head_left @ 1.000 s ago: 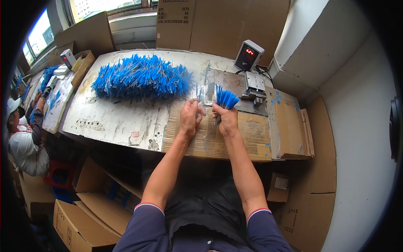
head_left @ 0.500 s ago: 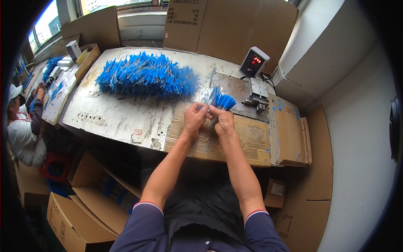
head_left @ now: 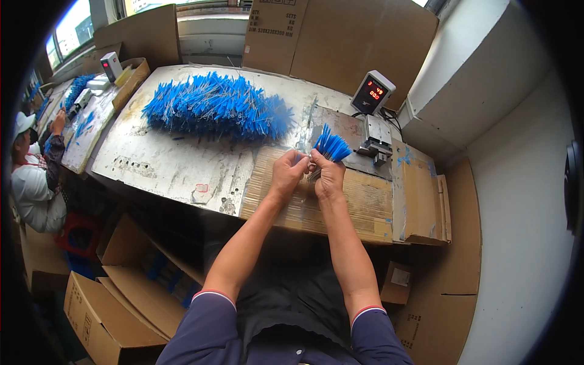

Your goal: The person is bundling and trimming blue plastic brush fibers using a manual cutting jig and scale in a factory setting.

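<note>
My right hand (head_left: 329, 174) is closed around the stems of a bundle of thin blue-tipped wires (head_left: 333, 145). Their blue ends fan out up and to the right. Beside it, my left hand (head_left: 288, 173) has its thumb and fingers pinched together, the tips meeting those of the right hand; whatever lies between them is too small to make out. Both hands are above the ribbed cardboard mat (head_left: 365, 204) at the front of the bench. Farther back on the left lies a big heap of the same blue-tipped wires (head_left: 213, 106).
A metal fixture (head_left: 376, 137) and a counter with red digits (head_left: 372, 92) stand to the right. A cardboard tray (head_left: 423, 194) sits at the bench's right end. Open cartons (head_left: 115, 310) are below left. A co-worker (head_left: 36, 182) works at a bench farther left.
The loose wire that stood up near my left fingertips no longer shows there. The bundle in my right hand is turned slightly rightward. The counter's display has changed.
</note>
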`<state>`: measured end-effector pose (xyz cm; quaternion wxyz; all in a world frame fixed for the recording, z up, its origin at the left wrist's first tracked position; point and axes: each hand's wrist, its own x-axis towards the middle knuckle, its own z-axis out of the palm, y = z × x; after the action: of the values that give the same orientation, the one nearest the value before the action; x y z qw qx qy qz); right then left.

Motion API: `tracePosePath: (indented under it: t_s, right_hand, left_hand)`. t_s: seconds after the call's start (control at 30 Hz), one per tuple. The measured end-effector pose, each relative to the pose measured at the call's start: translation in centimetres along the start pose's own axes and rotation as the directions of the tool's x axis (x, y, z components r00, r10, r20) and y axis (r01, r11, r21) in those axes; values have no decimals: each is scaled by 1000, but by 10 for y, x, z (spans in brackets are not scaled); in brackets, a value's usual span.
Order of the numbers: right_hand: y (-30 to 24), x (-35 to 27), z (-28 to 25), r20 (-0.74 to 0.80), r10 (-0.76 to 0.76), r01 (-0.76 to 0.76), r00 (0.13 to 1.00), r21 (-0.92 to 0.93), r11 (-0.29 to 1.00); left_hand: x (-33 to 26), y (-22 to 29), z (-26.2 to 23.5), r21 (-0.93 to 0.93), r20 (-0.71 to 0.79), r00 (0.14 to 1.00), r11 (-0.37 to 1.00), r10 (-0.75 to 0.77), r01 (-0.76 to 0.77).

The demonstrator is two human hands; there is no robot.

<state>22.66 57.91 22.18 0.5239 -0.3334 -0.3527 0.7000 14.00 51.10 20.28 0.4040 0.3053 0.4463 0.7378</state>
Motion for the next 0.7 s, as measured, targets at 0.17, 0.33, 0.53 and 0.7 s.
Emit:
tracePosePath:
  t_s: [0.17, 0.33, 0.53, 0.7]
  right_hand:
    - [-12, -3, 5, 26, 54, -53, 998, -51, 997]
    - [-11, 3, -2, -60, -52, 51, 997, -16, 999]
    - [-18, 6, -4, -90, -111, 114, 990, 24, 993]
    - [-15, -2, -2, -62, -108, 103, 992, -81, 991]
  left_hand:
    - [0, 3, -6, -23, 15, 999, 999, -47, 48]
    - [1, 4, -5, -53, 119, 989, 994, -92, 99]
    - [4, -3, -6, 14, 111, 992, 998, -66, 65]
    - [1, -5, 0, 168, 83, 995, 984, 50, -63]
